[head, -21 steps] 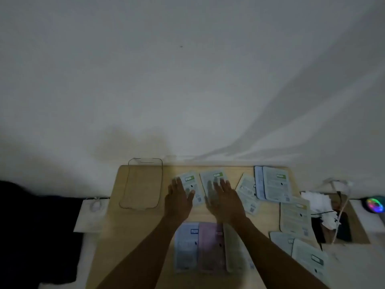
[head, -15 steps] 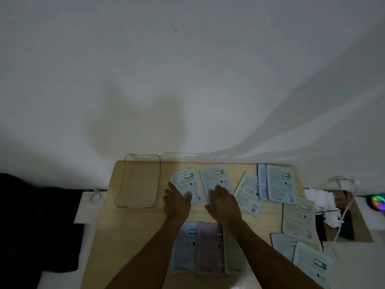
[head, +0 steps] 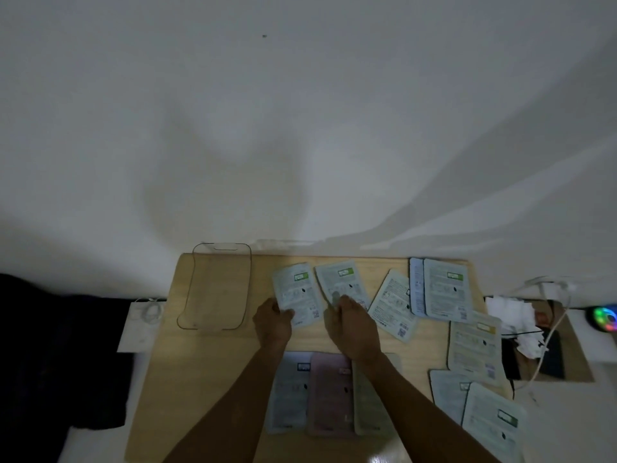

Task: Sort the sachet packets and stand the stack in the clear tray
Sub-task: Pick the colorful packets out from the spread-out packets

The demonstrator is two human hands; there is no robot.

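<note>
Many pale sachet packets lie flat on a wooden table (head: 207, 359). My left hand (head: 273, 324) grips the near edge of a green-labelled sachet (head: 297, 289). My right hand (head: 352, 324) pinches the near edge of a second green-labelled sachet (head: 340, 280) beside it. The clear tray (head: 217, 285) sits at the table's far left, with nothing in it. Under my forearms lie a blue-grey sachet (head: 288, 392), a pink sachet (head: 330, 392) and a greenish sachet (head: 367, 409), side by side.
More sachets lie to the right: a tilted one (head: 394, 304), a pair at the back (head: 440, 289), a yellow-labelled one (head: 474, 345) and two at the near right corner (head: 490, 419). White cables (head: 547, 329), crumpled paper (head: 510, 312) and a glowing coloured ring (head: 606, 317) sit right of the table.
Both hands slid back toward me from lying flat on the two green-labelled sachets and curled their fingers onto the packets' near edges.
</note>
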